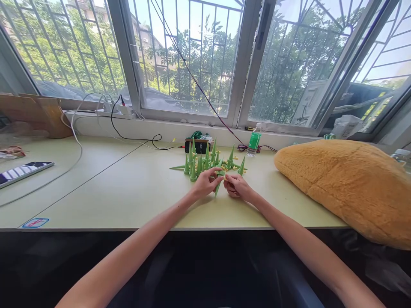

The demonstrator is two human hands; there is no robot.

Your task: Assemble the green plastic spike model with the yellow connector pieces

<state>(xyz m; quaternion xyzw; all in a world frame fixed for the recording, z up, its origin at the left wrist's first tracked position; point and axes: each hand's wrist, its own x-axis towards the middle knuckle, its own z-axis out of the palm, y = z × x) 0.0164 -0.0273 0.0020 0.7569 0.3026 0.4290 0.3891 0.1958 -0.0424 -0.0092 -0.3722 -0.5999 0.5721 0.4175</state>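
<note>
My left hand (pixel 207 183) is closed on a green pointed plastic piece (pixel 218 188), whose tip sticks out below the fingers. My right hand (pixel 238 186) pinches a small yellow piece (pixel 225 175) against it, and the fingertips of both hands nearly meet. Just beyond my hands stands a cluster of green plastic cones (pixel 193 171), most upright on round bases and some lying on their sides. Small yellow bits (pixel 235 158) are scattered among them. My fingers partly hide how the two held pieces join.
Behind the cones, a phone (pixel 201 147) with a lit timer leans on its side, its black cable (pixel 135 138) running left. A green-labelled bottle (pixel 254 141) stands near the sill. An orange plush cushion (pixel 346 184) covers the table's right; another phone (pixel 25 172) lies far left.
</note>
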